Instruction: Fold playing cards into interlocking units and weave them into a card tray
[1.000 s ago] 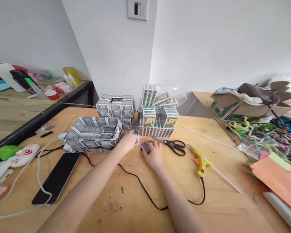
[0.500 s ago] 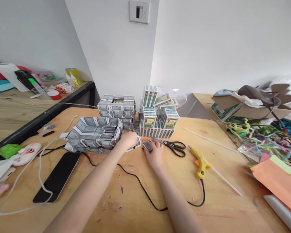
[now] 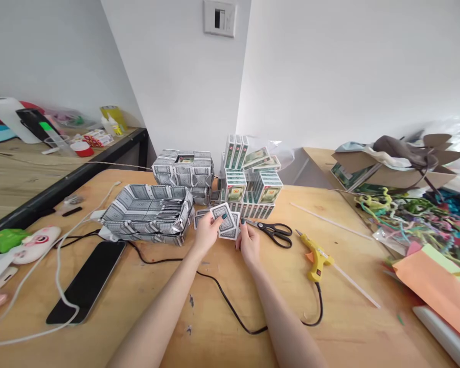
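Pinched between thumb and fingers of my left hand [image 3: 206,234] is a playing card [image 3: 221,208] with a grey patterned back. My right hand [image 3: 249,244] grips another playing card [image 3: 229,233] by its right edge, and the two cards overlap. Further grey-backed cards [image 3: 200,213] show partly behind my left hand; I cannot tell whether it holds them. Left of my hands sits an open box made of folded cards [image 3: 128,225], with a row of folded cards [image 3: 171,209] inside at its right end. Black-handled scissors [image 3: 276,232] lie just right of my right hand.
Behind stand a folded-card block [image 3: 184,171] and stacked card packs [image 3: 235,189]. A yellow glue gun [image 3: 319,258] lies right, its black cord [image 3: 230,301] crossing in front of my hands. A phone [image 3: 88,281] and white cable [image 3: 59,276] lie left; pipe cleaners [image 3: 417,220] heap at right.
My left hand has come away from beside the card box and turned, raising a card toward the right hand. The right hand's card now meets it, overlapping.
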Demonstrator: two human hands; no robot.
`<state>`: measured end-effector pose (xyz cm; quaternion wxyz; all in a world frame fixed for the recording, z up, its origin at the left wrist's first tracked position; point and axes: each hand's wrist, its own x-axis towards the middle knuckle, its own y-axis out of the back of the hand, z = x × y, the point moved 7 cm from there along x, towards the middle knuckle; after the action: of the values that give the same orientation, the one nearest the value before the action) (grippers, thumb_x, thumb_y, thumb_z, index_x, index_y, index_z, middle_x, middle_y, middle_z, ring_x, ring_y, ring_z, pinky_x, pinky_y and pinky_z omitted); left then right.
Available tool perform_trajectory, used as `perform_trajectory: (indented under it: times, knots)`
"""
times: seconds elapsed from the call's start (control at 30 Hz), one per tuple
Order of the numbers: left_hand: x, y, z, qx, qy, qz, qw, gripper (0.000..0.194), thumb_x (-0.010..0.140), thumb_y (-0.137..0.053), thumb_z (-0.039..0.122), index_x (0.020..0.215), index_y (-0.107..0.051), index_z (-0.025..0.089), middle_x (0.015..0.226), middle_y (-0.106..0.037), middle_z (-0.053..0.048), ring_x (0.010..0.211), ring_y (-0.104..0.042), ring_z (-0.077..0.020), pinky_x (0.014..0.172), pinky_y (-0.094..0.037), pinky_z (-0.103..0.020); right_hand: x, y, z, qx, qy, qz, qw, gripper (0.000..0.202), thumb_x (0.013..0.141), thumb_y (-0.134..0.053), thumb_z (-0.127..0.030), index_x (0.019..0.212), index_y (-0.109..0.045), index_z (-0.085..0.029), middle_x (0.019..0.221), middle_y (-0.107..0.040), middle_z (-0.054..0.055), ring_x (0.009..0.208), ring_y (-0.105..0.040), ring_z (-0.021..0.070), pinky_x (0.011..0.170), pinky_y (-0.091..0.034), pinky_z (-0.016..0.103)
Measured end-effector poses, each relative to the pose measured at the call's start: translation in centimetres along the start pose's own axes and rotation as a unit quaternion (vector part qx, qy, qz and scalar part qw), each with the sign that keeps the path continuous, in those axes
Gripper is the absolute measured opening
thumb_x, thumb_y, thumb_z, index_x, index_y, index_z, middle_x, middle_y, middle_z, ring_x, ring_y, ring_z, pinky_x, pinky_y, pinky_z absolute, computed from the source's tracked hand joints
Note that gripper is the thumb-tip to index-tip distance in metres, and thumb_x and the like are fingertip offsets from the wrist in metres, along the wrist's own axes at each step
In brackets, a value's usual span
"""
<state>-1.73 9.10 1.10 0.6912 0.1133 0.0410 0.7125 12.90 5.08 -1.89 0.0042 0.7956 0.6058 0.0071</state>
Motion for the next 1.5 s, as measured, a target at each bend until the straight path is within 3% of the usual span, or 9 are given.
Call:
perform_trajectory:
  times: [0.17,0.47,0.6,0.73,0.87,1.07,1.23,1.4,1.5]
  knots:
    - [-0.6,-0.1,-3.0,-0.204,0.042,0.018,0.978,0.025,0.071,-0.060,0.038,0.065,-0.052,0.015,0.061,-0.052,0.003,0.056,-0.047,-0.0100,0.055,-0.036,-0.021,0.3,-0.2,0.9,0.070,-0.048,0.001,0.996,0.050,0.073,-0.045,-0.060,0.073,-0.060,-0.013,0.044,-0.058,0.002,0.035,-0.047,0.0126,0.039,-0.034,0.024]
    - [-1.2,-1.4,-3.1,-0.390,0.121,-0.118,0.905,0.026,0.073,-0.057,0.040,0.082,-0.056,0.016,0.087,-0.064,-0.007,0.082,-0.060,-0.0184,0.074,-0.045,-0.032,0.9,1.2,1.6,0.169,-0.049,0.065,0.982,0.027,0.065,-0.064,-0.040,0.072,-0.061,-0.014,0.067,-0.066,0.005,0.058,-0.060,0.0170,0.053,-0.047,0.027]
    - [-0.7,-0.2,-3.3,-0.326,0.116,-0.064,0.936,0.025,0.075,-0.050,0.041,0.081,-0.053,0.018,0.092,-0.064,-0.007,0.086,-0.060,-0.0187,0.073,-0.047,-0.032,0.8,1.6,1.6,0.173,-0.032,0.092,0.980,0.028,0.062,-0.067,-0.033,0.083,-0.059,-0.015,0.072,-0.065,0.004,0.060,-0.060,0.0154,0.057,-0.049,0.028]
    - [-0.7,0.1,-3.3,-0.310,0.099,-0.048,0.944,0.028,0.067,-0.060,0.036,0.087,-0.051,0.017,0.091,-0.064,-0.004,0.084,-0.061,-0.0182,0.069,-0.049,-0.030,0.7,1.3,1.2,0.174,-0.015,0.072,0.982,0.052,0.062,-0.067,-0.029,0.110,-0.050,-0.018,0.080,-0.065,0.003,0.059,-0.060,0.0148,0.056,-0.051,0.030]
    - [-0.9,0.0,-3.2,-0.315,0.081,-0.032,0.945,0.034,0.064,-0.066,0.026,0.092,-0.050,0.017,0.088,-0.063,-0.003,0.076,-0.061,-0.0150,0.067,-0.048,-0.028,0.6,0.7,1.2,0.159,-0.029,0.032,0.986,0.034,0.066,-0.064,-0.033,0.095,-0.058,-0.016,0.090,-0.064,0.006,0.068,-0.061,0.0169,0.057,-0.052,0.029]
    - [-1.1,1.4,-1.0,-0.196,-0.083,0.023,0.977,0.002,0.069,-0.057,0.017,0.070,-0.055,0.017,0.087,-0.064,-0.004,0.094,-0.057,-0.0182,0.089,-0.042,-0.036,0.6,0.4,1.7,0.165,-0.051,0.015,0.985,0.027,0.069,-0.062,-0.039,0.083,-0.056,-0.017,0.083,-0.065,0.005,0.066,-0.062,0.0177,0.050,-0.051,0.027]
    - [-2.3,0.2,1.2,0.032,-0.204,-0.027,0.978,0.019,0.073,-0.050,0.011,0.070,-0.066,0.022,0.093,-0.064,-0.004,0.104,-0.051,-0.0191,0.096,-0.036,-0.039,0.5,-0.3,1.8,0.203,-0.062,-0.016,0.977,0.030,0.069,-0.061,-0.043,0.086,-0.053,-0.019,0.081,-0.066,0.005,0.067,-0.064,0.0187,0.051,-0.052,0.028]
    - [-2.8,-0.6,1.4,0.075,-0.211,-0.077,0.972,0.032,0.066,-0.044,0.002,0.074,-0.068,0.023,0.105,-0.060,-0.003,0.114,-0.043,-0.0194,0.101,-0.031,-0.039,0.5,-0.7,1.5,0.176,-0.055,-0.040,0.982,0.033,0.067,-0.064,-0.041,0.089,-0.056,-0.017,0.089,-0.067,0.008,0.074,-0.064,0.0208,0.057,-0.052,0.030]
    - [-2.2,0.2,0.3,0.011,-0.152,-0.033,0.988,0.034,0.066,-0.045,0.004,0.088,-0.065,0.021,0.114,-0.055,-0.005,0.112,-0.046,-0.0194,0.098,-0.036,-0.037,0.5,-0.7,1.5,0.161,-0.053,-0.042,0.985,0.035,0.066,-0.064,-0.041,0.090,-0.058,-0.016,0.089,-0.067,0.009,0.073,-0.064,0.0214,0.056,-0.052,0.030]
